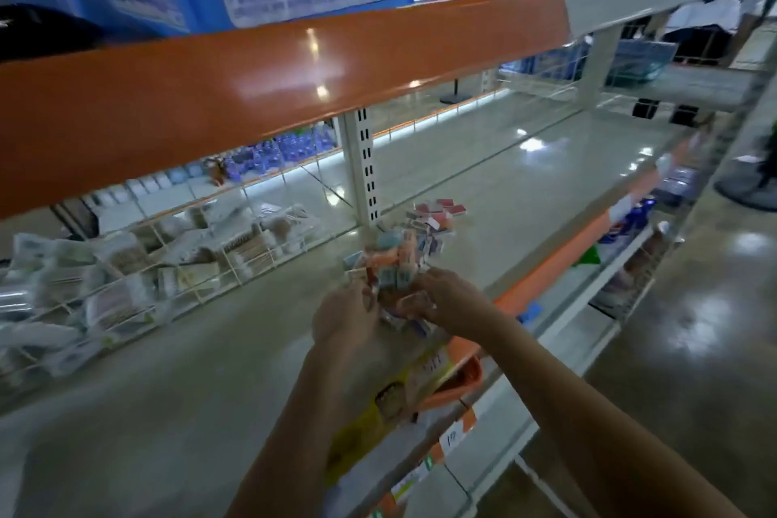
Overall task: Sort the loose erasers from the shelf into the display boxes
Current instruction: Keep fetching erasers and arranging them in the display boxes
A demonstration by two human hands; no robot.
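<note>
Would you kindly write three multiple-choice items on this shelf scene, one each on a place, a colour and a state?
1. Where is the pile of loose erasers?
A. on the shelf beyond both hands
B. on the floor
C. on the top shelf

2. What colour is the upper shelf's front strip?
A. green
B. orange
C. black

3. What are the left hand and right hand doing?
A. resting apart
B. one raised overhead
C. both gathering erasers together

Answers: 1 A, the pile lies just past the hands; 2 B, the glossy strip is orange; 3 C, both hands meet at the pile.
</note>
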